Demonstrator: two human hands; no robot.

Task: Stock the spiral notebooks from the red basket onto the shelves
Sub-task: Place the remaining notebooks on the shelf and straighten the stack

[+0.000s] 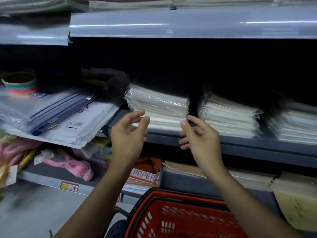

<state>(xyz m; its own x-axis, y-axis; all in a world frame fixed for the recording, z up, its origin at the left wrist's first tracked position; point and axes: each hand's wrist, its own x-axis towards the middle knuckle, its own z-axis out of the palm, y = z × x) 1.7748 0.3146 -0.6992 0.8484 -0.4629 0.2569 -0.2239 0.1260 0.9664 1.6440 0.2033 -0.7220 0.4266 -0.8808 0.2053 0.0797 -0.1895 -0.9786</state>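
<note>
Left hand (129,133) and right hand (199,134), both empty and loose-fingered before wrapped notebook stack (158,107): square stack edges, then reach into red basket (181,219) below.

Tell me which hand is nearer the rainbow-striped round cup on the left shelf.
Left. The left hand is to the right of and below the rainbow-striped cup; the right hand is farther right.
</note>
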